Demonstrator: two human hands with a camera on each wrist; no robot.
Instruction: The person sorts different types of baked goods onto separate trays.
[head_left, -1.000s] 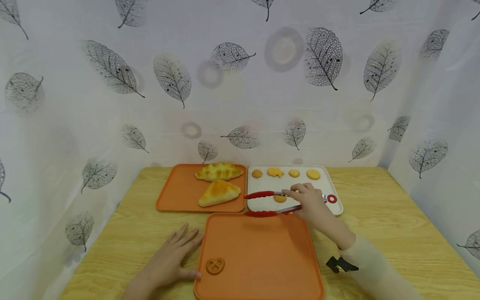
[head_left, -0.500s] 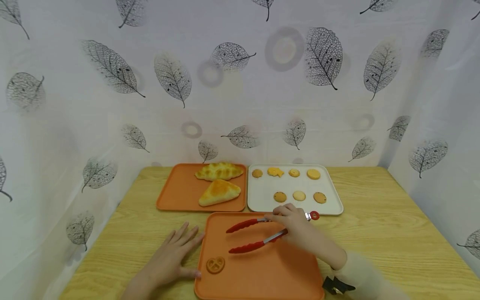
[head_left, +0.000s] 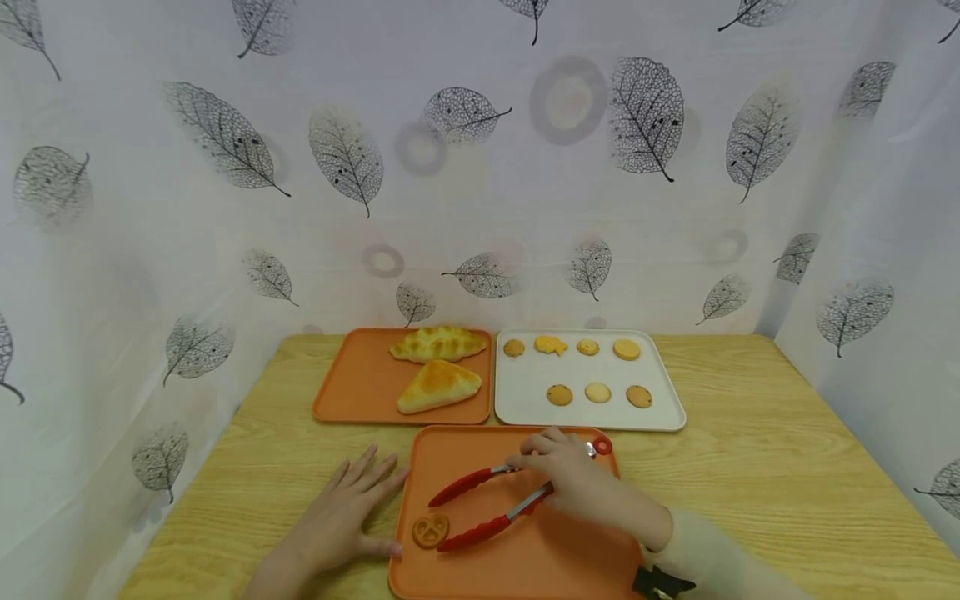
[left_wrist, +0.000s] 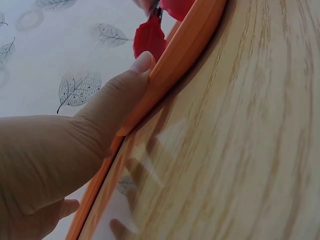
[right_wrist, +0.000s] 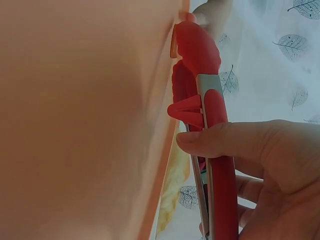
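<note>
In the head view, my right hand (head_left: 562,473) grips red-tipped metal tongs (head_left: 480,533) above the front orange tray (head_left: 525,575). The tongs' two tips are spread apart and point left, near a small pretzel-shaped cookie (head_left: 431,530). The lower tip looks close beside the cookie; whether they touch I cannot tell. My left hand (head_left: 337,517) lies with fingers spread at that tray's left edge. Its thumb touches the rim, as the left wrist view shows with the thumb (left_wrist: 117,95). In the right wrist view, thumb and fingers wrap the tongs' red handle (right_wrist: 220,185).
Behind stands a second orange tray (head_left: 352,383) with a braided bread (head_left: 437,343) and a triangular bread (head_left: 440,387). A white tray (head_left: 517,408) to its right bears several small cookies, among them a fish-shaped one (head_left: 551,344). A leaf-patterned curtain (head_left: 480,200) surrounds the wooden table (head_left: 750,433).
My right hand has brought the tongs from over the white tray leftward and nearer, down to the pretzel-shaped cookie. The left hand has stayed in place.
</note>
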